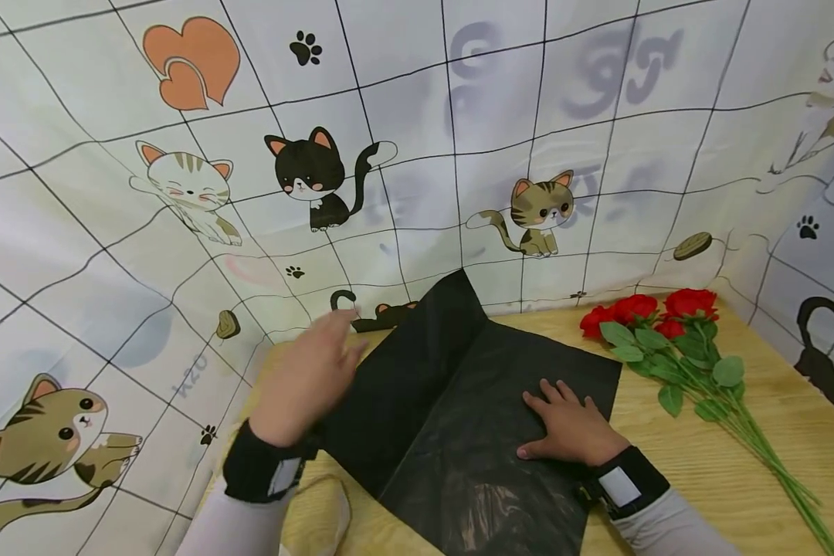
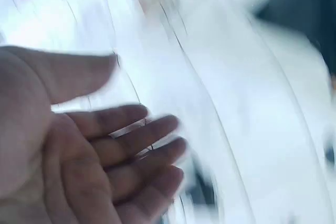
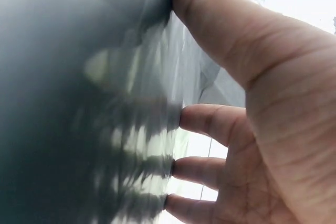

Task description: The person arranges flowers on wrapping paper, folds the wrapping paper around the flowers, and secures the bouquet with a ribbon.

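Note:
A black sheet of wrapping paper (image 1: pixel 486 432) lies creased across the table, its left part matte and its right part glossy. My right hand (image 1: pixel 571 429) rests on the glossy part with fingers spread; in the right wrist view its fingertips (image 3: pixel 195 174) touch the shiny surface. Raised over the sheet's left edge, my left hand (image 1: pixel 309 371) is blurred in the head view. The left wrist view shows that left hand (image 2: pixel 121 150) with thumb apart, fingers relaxed and nothing in the palm. To the right lie red roses (image 1: pixel 691 303) with long green stems.
The pale wooden table (image 1: pixel 771 371) meets a white cloth wall (image 1: pixel 417 177) printed with cats and grid lines, which also closes in both sides. A pale rounded object (image 1: pixel 320 513) sits at the front left, partly under my left wrist.

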`<action>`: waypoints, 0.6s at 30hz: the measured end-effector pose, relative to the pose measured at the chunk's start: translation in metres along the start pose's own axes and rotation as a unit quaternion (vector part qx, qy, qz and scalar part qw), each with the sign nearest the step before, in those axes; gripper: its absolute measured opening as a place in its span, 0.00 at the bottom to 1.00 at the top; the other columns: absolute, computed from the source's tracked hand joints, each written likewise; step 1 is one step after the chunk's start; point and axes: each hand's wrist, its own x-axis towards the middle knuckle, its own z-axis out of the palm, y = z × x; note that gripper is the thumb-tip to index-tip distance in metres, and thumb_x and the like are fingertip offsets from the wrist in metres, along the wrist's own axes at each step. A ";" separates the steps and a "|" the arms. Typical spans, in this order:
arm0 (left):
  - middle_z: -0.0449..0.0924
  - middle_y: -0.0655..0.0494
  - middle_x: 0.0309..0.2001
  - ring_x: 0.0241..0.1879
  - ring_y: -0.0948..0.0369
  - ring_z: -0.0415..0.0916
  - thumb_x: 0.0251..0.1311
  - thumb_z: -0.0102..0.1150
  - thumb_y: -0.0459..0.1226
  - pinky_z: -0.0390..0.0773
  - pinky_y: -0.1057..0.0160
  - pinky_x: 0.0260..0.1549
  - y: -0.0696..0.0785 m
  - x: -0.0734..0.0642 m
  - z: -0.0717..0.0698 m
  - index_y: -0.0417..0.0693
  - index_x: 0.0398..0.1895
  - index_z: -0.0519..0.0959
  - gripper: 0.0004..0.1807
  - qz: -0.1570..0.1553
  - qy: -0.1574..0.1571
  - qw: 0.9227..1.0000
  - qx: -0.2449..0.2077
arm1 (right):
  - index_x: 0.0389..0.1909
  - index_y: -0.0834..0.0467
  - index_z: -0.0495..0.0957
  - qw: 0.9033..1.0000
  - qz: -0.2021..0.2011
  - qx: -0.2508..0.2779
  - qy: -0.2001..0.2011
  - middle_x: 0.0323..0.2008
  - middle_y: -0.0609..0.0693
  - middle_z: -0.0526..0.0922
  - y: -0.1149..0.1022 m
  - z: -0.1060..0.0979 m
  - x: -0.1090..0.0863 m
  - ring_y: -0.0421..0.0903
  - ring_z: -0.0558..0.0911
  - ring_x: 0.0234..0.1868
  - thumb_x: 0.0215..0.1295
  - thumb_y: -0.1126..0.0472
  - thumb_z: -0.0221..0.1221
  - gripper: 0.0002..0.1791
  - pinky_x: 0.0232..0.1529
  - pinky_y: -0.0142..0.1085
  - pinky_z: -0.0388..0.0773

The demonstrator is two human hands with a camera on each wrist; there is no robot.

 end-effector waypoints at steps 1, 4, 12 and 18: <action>0.74 0.39 0.70 0.71 0.43 0.71 0.77 0.55 0.44 0.71 0.43 0.69 0.016 -0.005 0.011 0.38 0.74 0.70 0.29 0.044 -0.002 0.999 0.011 | 0.76 0.56 0.69 1.000 -0.001 -0.002 0.001 0.78 0.72 0.59 0.000 0.000 0.000 0.77 0.56 0.77 0.51 0.26 0.70 0.57 0.63 0.82 0.55; 0.70 0.44 0.75 0.76 0.50 0.66 0.78 0.51 0.53 0.67 0.49 0.74 0.058 -0.020 0.068 0.42 0.76 0.68 0.33 0.157 -0.063 0.985 0.041 | 0.76 0.56 0.69 1.000 -0.003 -0.008 0.005 0.77 0.72 0.60 0.001 0.002 0.001 0.77 0.57 0.77 0.51 0.25 0.69 0.58 0.62 0.82 0.57; 0.40 0.60 0.86 0.85 0.63 0.37 0.61 0.39 0.79 0.50 0.55 0.81 0.093 -0.035 0.186 0.56 0.85 0.48 0.57 0.178 -0.360 0.911 0.099 | 0.75 0.57 0.70 1.000 -0.007 -0.020 0.016 0.76 0.71 0.62 0.000 0.005 0.005 0.76 0.59 0.76 0.50 0.26 0.71 0.57 0.62 0.81 0.59; 0.35 0.63 0.86 0.85 0.59 0.32 0.55 0.53 0.79 0.48 0.40 0.80 0.073 -0.019 0.197 0.65 0.86 0.43 0.61 0.135 -0.366 0.918 0.067 | 0.75 0.58 0.70 1.000 -0.002 -0.020 0.011 0.77 0.72 0.61 0.000 0.004 0.003 0.77 0.58 0.76 0.51 0.26 0.70 0.58 0.62 0.82 0.58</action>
